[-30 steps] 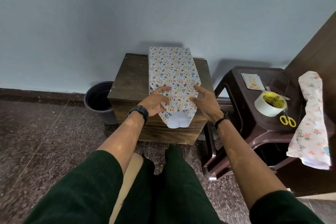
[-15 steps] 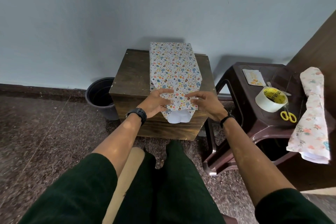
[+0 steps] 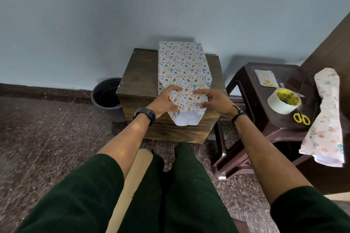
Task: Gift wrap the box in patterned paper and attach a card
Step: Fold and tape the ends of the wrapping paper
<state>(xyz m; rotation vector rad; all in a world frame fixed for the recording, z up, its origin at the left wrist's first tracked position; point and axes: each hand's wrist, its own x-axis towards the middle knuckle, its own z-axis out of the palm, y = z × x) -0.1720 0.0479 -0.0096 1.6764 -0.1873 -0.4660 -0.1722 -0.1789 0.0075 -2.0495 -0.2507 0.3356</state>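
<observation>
One box (image 3: pixel 182 70) in patterned paper on one wooden table (image 3: pixel 139 73), left hand (image 3: pixel 166 101) and right hand (image 3: pixel 214 103) each pinching its near paper flaps; one brown stool (image 3: pixel 251 119) bearing one card (image 3: pixel 265 80), one tape roll (image 3: pixel 283 102), one pair of yellow scissors (image 3: pixel 301 118).

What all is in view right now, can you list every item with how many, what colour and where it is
wrapped box: one, white paper with multicoloured print, on the wooden table, near end unfolded
wooden table: one, dark brown, centre by the wall
bin: one, black, on the floor left of the table
plastic stool: one, dark brown, right of the table
card: one, pale with yellow print, far side of the stool
tape roll: one, whitish with yellow core, on the stool
scissors: one, yellow handles, beside the tape
floral paper roll: one, white and pink, stool's right edge
left hand: grips the paper's near end
right hand: pinches the paper's near end
</observation>
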